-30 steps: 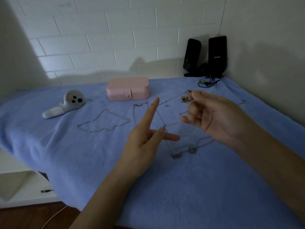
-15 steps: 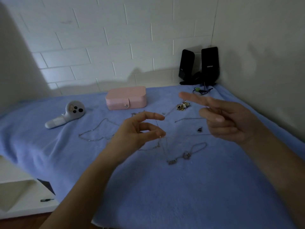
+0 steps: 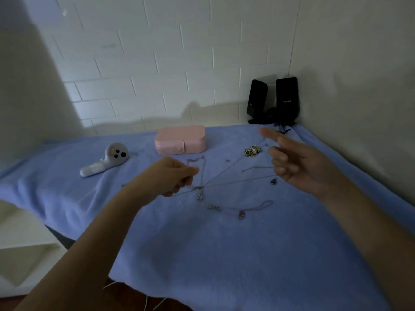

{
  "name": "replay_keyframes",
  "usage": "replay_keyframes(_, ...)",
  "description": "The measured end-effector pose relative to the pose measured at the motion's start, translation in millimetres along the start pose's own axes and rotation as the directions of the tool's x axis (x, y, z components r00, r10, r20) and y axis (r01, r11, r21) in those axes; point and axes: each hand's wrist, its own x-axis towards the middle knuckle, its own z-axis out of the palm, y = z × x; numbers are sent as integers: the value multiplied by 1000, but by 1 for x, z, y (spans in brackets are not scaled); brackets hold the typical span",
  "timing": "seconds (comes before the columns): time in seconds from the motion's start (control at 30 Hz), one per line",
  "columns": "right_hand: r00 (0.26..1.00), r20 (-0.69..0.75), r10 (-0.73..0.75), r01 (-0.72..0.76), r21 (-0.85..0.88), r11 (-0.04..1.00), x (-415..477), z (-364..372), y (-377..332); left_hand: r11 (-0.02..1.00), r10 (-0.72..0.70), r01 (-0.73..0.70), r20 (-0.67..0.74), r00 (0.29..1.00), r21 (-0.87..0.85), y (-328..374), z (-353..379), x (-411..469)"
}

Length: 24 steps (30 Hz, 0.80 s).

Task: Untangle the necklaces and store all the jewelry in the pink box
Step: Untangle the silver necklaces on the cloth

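Left hand [image 3: 173, 176] has closed, fingers [image 3: 190, 170] pinching necklaces [image 3: 226, 170] stretched to right hand [image 3: 298, 167].

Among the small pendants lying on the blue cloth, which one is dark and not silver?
The teardrop-shaped dark pendant, just below the curled fingers of the right hand. The others, farther left on the blue cloth, are pale silver.

On the blanket [image 3: 224, 254] I see the jewelry box [image 3: 179, 139] at the middle of the back edge. A handheld controller [image 3: 105, 162] lies to its left, and two speakers [image 3: 274, 99] stand in the back right corner. A small jewelry heap [image 3: 252, 151] lies right of the box. The tangled necklaces [image 3: 202, 187] lie mid-blanket, before the box, between the left hand [image 3: 170, 178] and the right hand [image 3: 296, 162].
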Motion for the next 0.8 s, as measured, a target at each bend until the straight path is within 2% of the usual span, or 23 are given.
replay_keyframes(0.07,1000,-6,9,-9,31,999,1,3,0,993,-71,58,124,990,100,1,-4,-4)
replay_keyframes(0.13,999,13,30,-30,55,998,2,7,-2,979,-105,82,119,987,186,3,-9,-5)
replay_keyframes(0.33,995,43,90,-95,129,987,23,26,-25,973,-18,-25,179,984,232,25,-34,4)
replay_keyframes(0.43,996,83,42,-52,124,991,44,32,-40,973,65,-91,126,990,213,48,-52,11)
replay_keyframes(0.53,998,35,-55,51,113,992,63,50,-57,974,131,-141,63,989,176,71,-69,17)
replay_keyframes(0.6,990,13,-138,136,84,987,73,63,-64,985,152,-151,-10,988,81,83,-77,23)
replay_keyframes(0.7,982,89,-165,161,51,986,85,81,-70,968,213,-225,-116,970,-110,98,-84,31)
replay_keyframes(0.8,983,90,-160,159,17,987,92,93,-77,964,242,-242,-15,970,-112,109,-86,35)
